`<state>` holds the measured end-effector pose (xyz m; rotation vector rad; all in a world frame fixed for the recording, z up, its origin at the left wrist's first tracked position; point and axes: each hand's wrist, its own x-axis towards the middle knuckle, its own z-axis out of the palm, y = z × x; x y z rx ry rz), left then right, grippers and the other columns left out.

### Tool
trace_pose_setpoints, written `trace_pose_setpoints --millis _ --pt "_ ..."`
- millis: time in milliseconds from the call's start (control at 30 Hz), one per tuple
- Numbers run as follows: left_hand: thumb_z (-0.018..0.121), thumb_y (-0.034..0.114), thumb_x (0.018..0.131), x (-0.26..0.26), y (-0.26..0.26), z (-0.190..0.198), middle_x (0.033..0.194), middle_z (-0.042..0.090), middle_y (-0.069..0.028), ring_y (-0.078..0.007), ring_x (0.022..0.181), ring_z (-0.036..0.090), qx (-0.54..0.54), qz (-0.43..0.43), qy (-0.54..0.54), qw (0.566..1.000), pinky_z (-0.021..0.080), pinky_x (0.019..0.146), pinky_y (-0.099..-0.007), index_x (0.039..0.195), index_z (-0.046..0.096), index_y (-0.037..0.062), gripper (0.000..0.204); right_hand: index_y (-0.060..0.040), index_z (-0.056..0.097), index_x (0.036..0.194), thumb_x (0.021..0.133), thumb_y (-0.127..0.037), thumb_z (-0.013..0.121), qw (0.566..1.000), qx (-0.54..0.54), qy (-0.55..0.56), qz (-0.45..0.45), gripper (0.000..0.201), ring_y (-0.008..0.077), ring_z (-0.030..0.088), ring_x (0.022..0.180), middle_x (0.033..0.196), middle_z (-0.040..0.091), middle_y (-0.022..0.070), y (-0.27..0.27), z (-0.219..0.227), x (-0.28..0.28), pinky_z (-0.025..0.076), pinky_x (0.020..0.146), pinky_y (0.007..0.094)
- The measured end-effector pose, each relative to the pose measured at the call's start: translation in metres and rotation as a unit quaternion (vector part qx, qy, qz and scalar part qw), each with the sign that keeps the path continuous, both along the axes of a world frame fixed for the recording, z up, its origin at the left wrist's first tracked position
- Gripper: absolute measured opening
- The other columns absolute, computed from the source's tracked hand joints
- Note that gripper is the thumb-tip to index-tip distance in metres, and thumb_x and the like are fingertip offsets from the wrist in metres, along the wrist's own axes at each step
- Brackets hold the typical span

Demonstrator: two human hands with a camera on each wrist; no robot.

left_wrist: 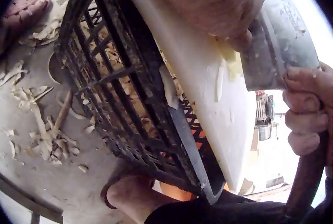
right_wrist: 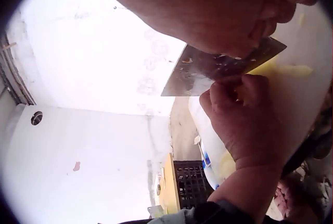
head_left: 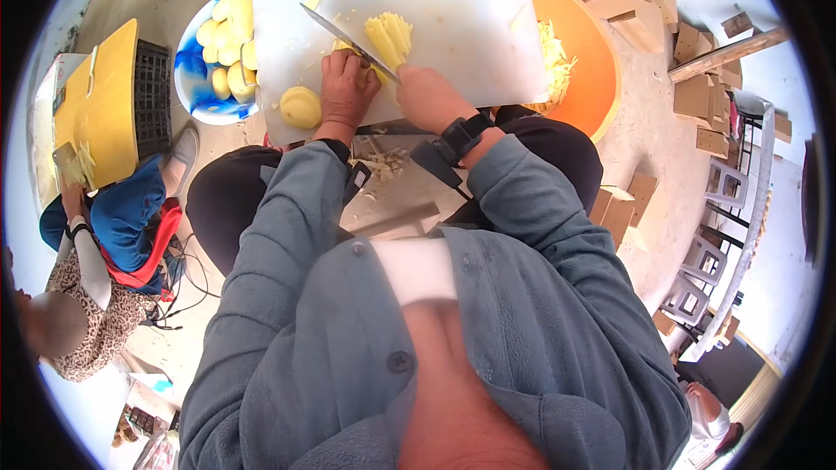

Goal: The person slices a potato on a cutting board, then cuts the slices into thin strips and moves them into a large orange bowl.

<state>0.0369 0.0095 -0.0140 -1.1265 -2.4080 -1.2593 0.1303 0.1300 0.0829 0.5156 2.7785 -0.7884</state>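
A wide-bladed knife (head_left: pixel 353 43) (left_wrist: pixel 268 52) (right_wrist: pixel 218 68) is gripped at its handle by my right hand (head_left: pixel 431 97) (left_wrist: pixel 309 104) (right_wrist: pixel 223 10). My left hand (head_left: pixel 348 91) (left_wrist: pixel 208 0) (right_wrist: pixel 247 114) lies against the blade's near side with bent fingers, pressing yellow potato pieces, mostly hidden, on the white board (head_left: pixel 470 30) (left_wrist: pixel 203 78). Beyond the blade lies a bundle of yellow strips (head_left: pixel 389 36). A peeled potato with a cut face (head_left: pixel 300 107) sits left of my left hand.
A blue-and-white bowl of peeled potatoes (head_left: pixel 193 78) stands left of the board, an orange basin (head_left: pixel 596 52) with yellow strips right. Below the board is a black crate (left_wrist: pixel 130 78) with peelings. Another person (head_left: pixel 96 287) sits at far left by a yellow board (head_left: pixel 109 104); cardboard boxes (head_left: pixel 631 13) lie right.
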Motion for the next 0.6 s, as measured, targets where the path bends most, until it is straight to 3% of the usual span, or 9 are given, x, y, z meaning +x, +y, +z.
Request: trace_pose_setpoints --millis 267,600 --pt "0.069 0.003 0.067 -0.002 0.002 -0.001 0.097 0.054 -0.012 -0.0336 0.091 0.05 0.007 0.005 0.005 1.0 0.043 0.081 -0.042 0.086 0.057 0.0054 0.023 0.0023 0.062 0.088 0.083 -0.005 0.051 1.0 -0.01 -0.024 0.006 0.014 0.0411 0.065 0.084 0.083 0.065 0.0265 0.003 0.002 -0.001 0.052 0.075 0.0473" --pt "0.068 0.005 0.066 -0.002 0.004 0.0 0.095 0.054 -0.0095 -0.0316 0.09 0.051 0.005 0.019 0.018 1.0 0.046 0.079 -0.0406 0.081 0.058 0.0081 0.019 0.0034 0.062 0.092 0.083 -0.008 0.054 1.0 -0.005 -0.006 -0.005 0.016 0.04 0.065 0.087 0.089 0.066 0.0256 0.006 -0.03 -0.022 0.052 0.076 0.0465"
